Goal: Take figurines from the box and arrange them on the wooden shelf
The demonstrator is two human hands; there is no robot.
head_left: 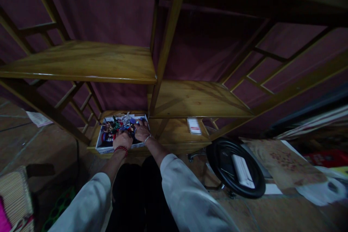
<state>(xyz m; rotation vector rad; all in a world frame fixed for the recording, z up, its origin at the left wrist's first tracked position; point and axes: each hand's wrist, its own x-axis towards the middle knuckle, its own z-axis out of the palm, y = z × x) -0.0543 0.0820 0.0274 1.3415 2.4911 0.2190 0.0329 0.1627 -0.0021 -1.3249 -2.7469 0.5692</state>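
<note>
A shallow white box sits on the bottom shelf at the left, filled with a jumble of small colourful trinkets; some look shiny or clear, and their exact kind is hard to make out. My left hand, with a red bead bracelet at the wrist, reaches into the front of the box; its fingertips are hidden among the pieces. Beside it, my right hand lies over the right part of the box with its fingers stretched out over the pieces. A thin silvery bracelet circles that wrist.
A wooden shelf unit stands before me, its left board above the box. On the lower right shelf lies a small white packet. A round black stool with a white box on it stands at the right. A woven seat is at lower left.
</note>
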